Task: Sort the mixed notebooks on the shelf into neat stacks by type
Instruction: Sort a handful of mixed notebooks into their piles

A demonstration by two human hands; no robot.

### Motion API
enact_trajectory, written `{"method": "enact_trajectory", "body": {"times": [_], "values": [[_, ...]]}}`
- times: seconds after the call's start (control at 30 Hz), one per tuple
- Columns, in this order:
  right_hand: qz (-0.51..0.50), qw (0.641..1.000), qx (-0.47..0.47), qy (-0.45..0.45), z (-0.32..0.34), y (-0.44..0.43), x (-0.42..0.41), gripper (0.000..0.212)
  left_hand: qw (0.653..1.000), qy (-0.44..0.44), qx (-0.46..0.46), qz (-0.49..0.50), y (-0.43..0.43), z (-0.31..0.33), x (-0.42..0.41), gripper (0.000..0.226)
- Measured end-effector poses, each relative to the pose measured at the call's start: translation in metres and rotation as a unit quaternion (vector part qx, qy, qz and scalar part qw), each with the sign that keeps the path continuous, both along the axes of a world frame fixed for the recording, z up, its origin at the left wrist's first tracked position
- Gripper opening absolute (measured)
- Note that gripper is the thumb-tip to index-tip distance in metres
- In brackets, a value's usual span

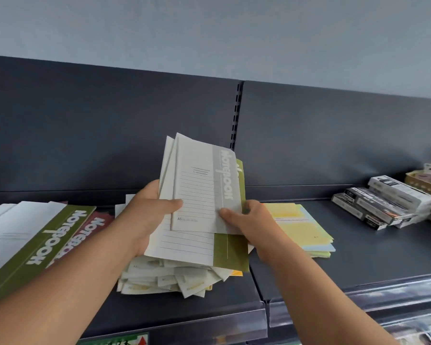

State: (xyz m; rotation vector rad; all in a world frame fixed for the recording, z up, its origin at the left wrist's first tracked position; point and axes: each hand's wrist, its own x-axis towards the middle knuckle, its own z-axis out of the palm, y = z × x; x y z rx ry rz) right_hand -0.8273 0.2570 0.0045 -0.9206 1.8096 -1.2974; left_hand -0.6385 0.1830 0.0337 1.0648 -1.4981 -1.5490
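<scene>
Mid-sort, the left hand (147, 215) grips a fan of notebooks (184, 246) while the right hand (249, 225) pinches the grey notebook (199, 185), probably to pull it free next.

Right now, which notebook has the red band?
The red notebook lying at the left, tucked under the large olive notebook; the held grey notebook and held olive notebook have other colours.

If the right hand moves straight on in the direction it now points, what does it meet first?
The right hand points up and left. First it meets the grey notebook that it pinches; next, probably, the left hand, though depth is unclear.
</scene>
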Motion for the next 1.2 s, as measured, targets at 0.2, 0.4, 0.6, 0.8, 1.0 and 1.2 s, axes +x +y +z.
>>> {"method": "enact_trajectory", "body": {"times": [0.2, 0.4, 0.6, 0.8, 1.0, 1.2], "values": [[-0.008, 1.0, -0.017, -0.021, -0.005, -0.015, 0.019, 0.039, 0.999, 0.02, 0.019, 0.036, -0.01, 0.0, 0.027, 0.021], [-0.029, 0.999, -0.013, -0.013, -0.012, -0.023, 0.028, 0.039, 0.994, 0.017, -0.017, 0.11, -0.021, 0.006, 0.063, 0.021], [-0.036, 0.995, 0.044, 0.079, -0.027, -0.025, 0.03, 0.033, 0.981, 0.012, -0.042, 0.188, -0.031, 0.014, 0.097, 0.027], [-0.034, 0.965, 0.124, 0.229, -0.032, -0.021, 0.03, 0.037, 0.973, 0.058, -0.032, 0.22, -0.028, 0.013, 0.111, 0.024], [-0.03, 0.927, 0.171, 0.333, -0.03, -0.019, 0.034, 0.045, 0.978, 0.086, 0.01, 0.19, -0.017, 0.013, 0.105, 0.021], [-0.048, 0.951, 0.065, 0.297, -0.019, -0.014, 0.039, 0.039, 0.987, 0.073, 0.037, 0.137, -0.001, 0.004, 0.082, 0.025]]}}
